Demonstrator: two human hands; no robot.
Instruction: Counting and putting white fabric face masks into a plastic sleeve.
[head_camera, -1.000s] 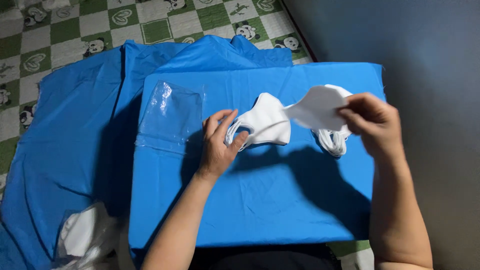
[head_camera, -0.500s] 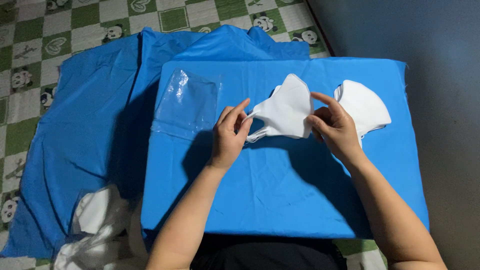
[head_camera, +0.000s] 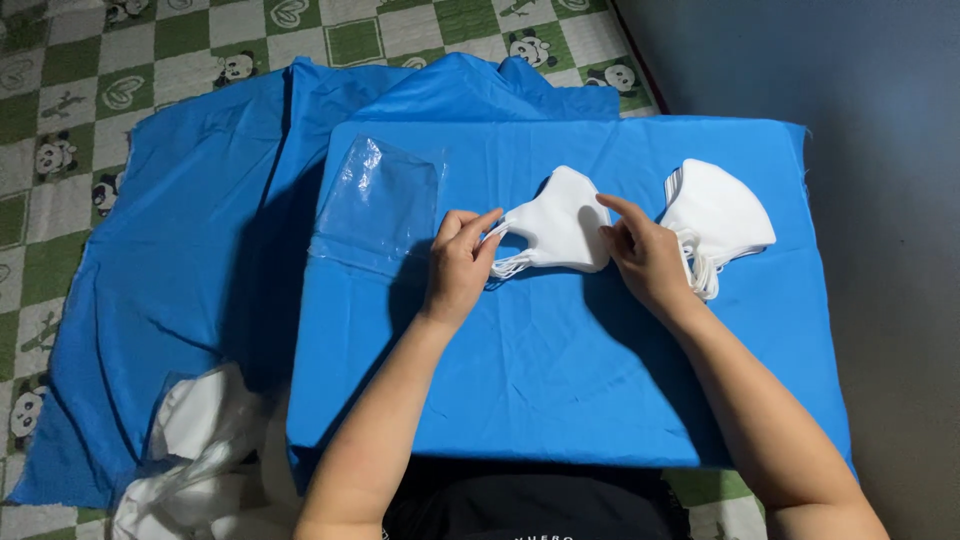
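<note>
Shifted left, white mask lies pinched between left hand and right hand

The white bag at near left runs off the bottom edge. The stack of masks hides its lower layers, and the right hand covers the folded mask's right end.

Bright overhead light, sharp, soft shadows.

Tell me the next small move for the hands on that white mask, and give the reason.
Probably slide the white mask left toward the clear plastic bag. The left hand pinches its ear-loop end and the right hand touches its other edge, so the mask lies flat between both. The bag lies beside the left hand, while the stack of masks sits to the right.
</note>
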